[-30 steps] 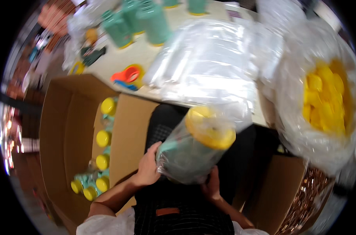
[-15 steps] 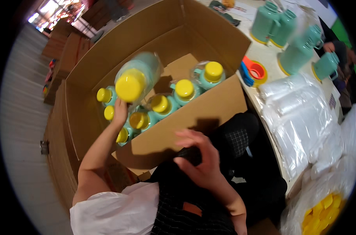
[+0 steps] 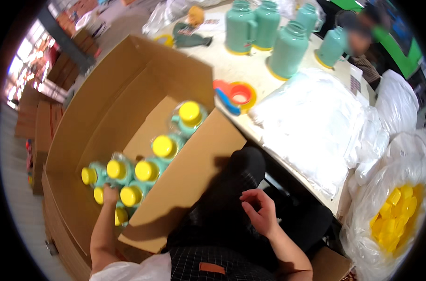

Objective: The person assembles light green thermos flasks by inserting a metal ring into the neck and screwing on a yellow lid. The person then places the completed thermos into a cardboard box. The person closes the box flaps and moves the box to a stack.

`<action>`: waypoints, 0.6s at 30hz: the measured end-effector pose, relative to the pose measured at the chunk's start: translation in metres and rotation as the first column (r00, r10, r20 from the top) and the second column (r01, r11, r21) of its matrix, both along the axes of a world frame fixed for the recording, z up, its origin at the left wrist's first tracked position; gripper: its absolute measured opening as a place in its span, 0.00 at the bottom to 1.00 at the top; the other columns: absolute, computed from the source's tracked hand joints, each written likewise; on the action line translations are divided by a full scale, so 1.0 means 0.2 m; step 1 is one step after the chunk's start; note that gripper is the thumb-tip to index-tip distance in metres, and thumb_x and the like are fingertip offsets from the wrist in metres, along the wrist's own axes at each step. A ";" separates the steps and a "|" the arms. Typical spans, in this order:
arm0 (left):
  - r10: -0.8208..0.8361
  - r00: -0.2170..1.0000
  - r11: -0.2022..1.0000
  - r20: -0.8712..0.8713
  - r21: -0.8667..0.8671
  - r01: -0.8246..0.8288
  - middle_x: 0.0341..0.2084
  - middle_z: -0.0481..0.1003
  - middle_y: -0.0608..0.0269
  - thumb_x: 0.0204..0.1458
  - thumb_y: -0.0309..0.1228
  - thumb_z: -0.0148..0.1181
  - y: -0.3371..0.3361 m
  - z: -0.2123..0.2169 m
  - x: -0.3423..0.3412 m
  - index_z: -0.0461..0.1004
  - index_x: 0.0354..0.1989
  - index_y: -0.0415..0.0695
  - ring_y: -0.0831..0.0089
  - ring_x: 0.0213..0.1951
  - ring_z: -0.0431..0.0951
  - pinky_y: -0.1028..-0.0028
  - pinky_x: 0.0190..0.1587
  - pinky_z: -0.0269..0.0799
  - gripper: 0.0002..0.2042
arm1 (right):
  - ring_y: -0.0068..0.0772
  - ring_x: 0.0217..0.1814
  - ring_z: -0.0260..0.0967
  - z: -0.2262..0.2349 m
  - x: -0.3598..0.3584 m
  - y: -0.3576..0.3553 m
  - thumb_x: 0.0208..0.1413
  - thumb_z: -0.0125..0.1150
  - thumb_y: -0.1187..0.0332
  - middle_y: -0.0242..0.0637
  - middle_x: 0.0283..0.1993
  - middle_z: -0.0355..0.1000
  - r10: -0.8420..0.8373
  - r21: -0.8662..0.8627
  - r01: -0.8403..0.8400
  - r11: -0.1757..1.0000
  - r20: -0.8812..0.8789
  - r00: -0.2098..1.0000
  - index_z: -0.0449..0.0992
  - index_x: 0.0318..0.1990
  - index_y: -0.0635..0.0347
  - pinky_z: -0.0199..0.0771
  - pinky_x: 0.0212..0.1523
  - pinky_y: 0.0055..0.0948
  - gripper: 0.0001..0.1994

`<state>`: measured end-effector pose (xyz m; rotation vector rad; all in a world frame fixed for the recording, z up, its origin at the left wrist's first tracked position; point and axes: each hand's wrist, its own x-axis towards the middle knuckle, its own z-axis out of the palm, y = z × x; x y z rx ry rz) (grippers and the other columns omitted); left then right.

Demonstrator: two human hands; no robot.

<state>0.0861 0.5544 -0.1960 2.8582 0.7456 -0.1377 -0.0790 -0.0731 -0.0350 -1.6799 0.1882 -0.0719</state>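
Flasks in carton beside table

Eight teal flasks, yellow caps fitted, stand upright left of centre: five in a slanting row, three alongside at lower left. Clear film visible around the uppermost.

The scene is bright overall. Windows far beyond the box, off to its left, burn out to white, and stacked cartons nearer them look soft. Right of the box, glare washes the clear bags nearly white, erasing most folds. Shadows darken the box's near flap; its inside is dimmer. Pale highlights sit on slightly blurred yellow caps within. Outward from the box, fisheye curvature bends straight lines toward a black rim.
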 end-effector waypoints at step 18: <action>-0.827 0.098 0.435 0.553 0.520 0.735 0.61 0.67 0.47 0.55 0.36 0.60 -3.41 1.37 2.16 0.54 0.69 0.44 0.47 0.57 0.73 0.55 0.56 0.70 0.34 | 0.27 0.43 0.77 -0.16 0.05 -0.32 0.57 0.66 0.73 0.36 0.42 0.77 -0.054 0.139 0.089 0.986 -0.240 0.969 0.76 0.48 0.62 0.76 0.46 0.25 0.12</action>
